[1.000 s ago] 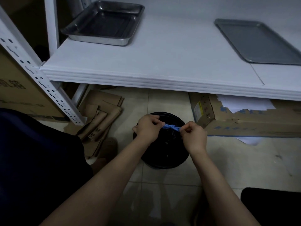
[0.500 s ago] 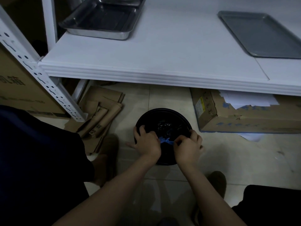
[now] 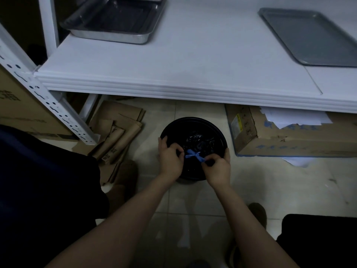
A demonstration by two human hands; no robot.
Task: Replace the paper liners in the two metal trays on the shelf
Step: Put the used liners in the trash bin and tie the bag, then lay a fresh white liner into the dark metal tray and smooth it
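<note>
Pinching a blue tie [image 3: 194, 155] between my left hand [image 3: 170, 159] and right hand [image 3: 218, 168] over the near rim of the black bin [image 3: 220, 132].

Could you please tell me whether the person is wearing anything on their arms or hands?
Both forearms are bare as far as the frame shows, no sleeves in view. The left hand and right hand are ungloved; no watch, bracelet or ring shows, though the light is dim.

Black round bin [image 3: 193, 119] on tiled floor [image 3: 270, 190], between flattened cardboard [image 3: 119, 120] and cardboard box [image 3: 280, 145]
</note>
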